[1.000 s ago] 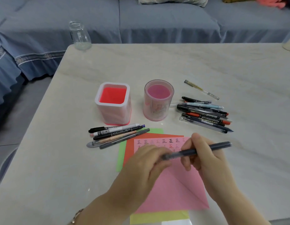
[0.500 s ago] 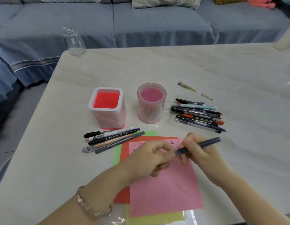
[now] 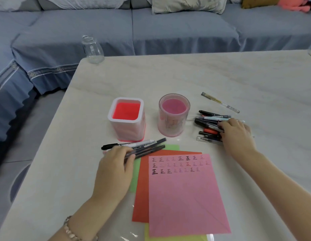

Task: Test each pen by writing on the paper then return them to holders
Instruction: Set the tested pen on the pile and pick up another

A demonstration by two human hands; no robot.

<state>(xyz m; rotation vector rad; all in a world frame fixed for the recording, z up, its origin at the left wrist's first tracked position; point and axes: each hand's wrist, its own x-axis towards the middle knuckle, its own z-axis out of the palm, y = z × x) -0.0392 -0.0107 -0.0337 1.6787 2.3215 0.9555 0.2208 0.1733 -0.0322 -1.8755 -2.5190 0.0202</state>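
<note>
- Lying on the pens just off the top left corner of the pink paper [image 3: 184, 197], the left hand [image 3: 114, 167] has its fingers and thumb bent round a dark pen [image 3: 151, 149]. That pen rests with the left bunch of pens [image 3: 134, 144].
- The right hand [image 3: 238, 136] sits on the right bunch of pens [image 3: 208, 122], past the top right corner of the pink paper. Its fingers bend over the pens, but I cannot tell if they have hold of one.
- The pink paper has three rows of little written marks near its top, so many pens look tested. My guess is that the right bunch waits for its turn.
- Pens are light, thin, hard and smooth. They roll and slip, and in a bunch they bump each other. It is best to pinch just one near the middle of its body and lift it straight up.
- Both holders stand behind the pink paper. The square holder [image 3: 128, 131] is off to the left and the round holder [image 3: 170, 126] is right behind the top edge. Both look empty, so no pen is back yet.
- One clear pen [image 3: 220, 102] lies alone, farther behind the pink paper than the right bunch.
- A glass jar [image 3: 93, 49] stands far behind the pink paper, at the far left corner of the table [image 3: 168, 75].
</note>
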